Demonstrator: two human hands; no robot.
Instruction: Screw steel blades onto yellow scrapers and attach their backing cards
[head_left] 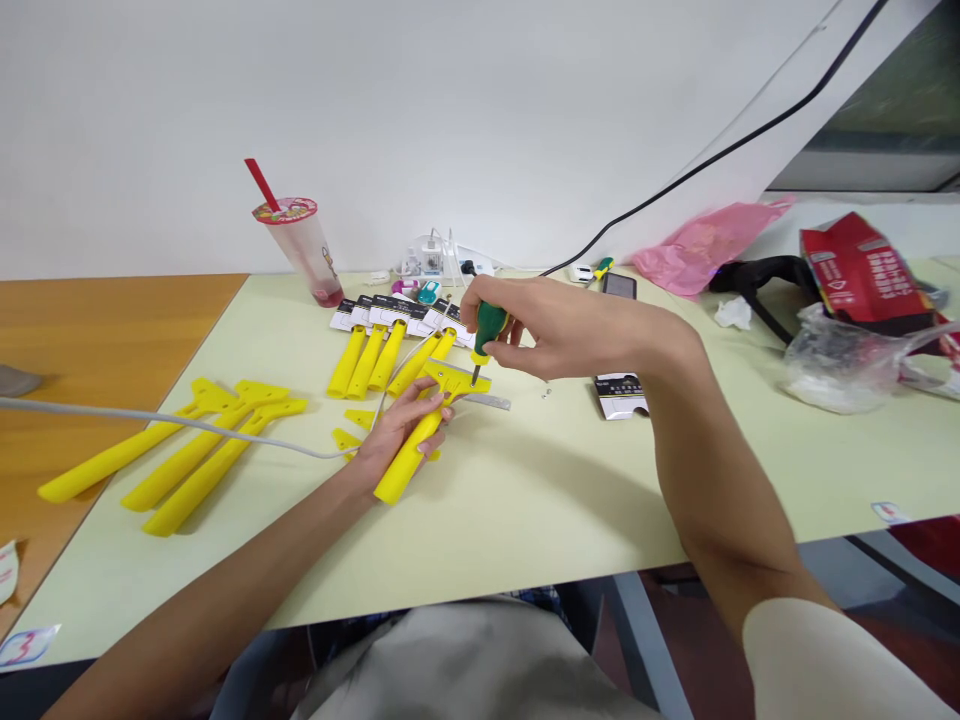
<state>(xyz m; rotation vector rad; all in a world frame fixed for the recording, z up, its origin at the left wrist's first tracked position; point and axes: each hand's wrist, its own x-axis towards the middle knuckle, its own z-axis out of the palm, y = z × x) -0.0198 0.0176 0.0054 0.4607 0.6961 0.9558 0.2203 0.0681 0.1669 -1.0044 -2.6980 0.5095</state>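
OK, head view: our L hand (401,422) has its fingers closed round the yellow scraper (409,462), gripping it just below the head, handle slanting down twd us, over the pale desk (555,515); can't tell exact gap underneath. Our R hand (547,322) grips a green/yellow screwdriver (491,325), fingers closed on its handle, shaft pointing down w/ the tip at the R end of the scraper's head; can't tell if it's seated in a screw. A metal blade (489,401) sticks out R from under the head.

Nr our L hand, small yellow pcs (346,440) lie partly hidden. Further L we've 3 loose handles (187,455) w/ flared heads, grey cable (75,408) crossing in front. Behind the hand, a row of carded handles (387,356); past these, a tall cup (300,255) w/ red straw, plus a white power strip (431,262) by the wall. R of the screwdriver: tiny bits (547,392), too small to ID, then a b/w card (621,398). Beyond, a phone-like device (619,286). Far R we see a pink bag (705,245), red packet (862,270) & clear plastic bag (836,370).
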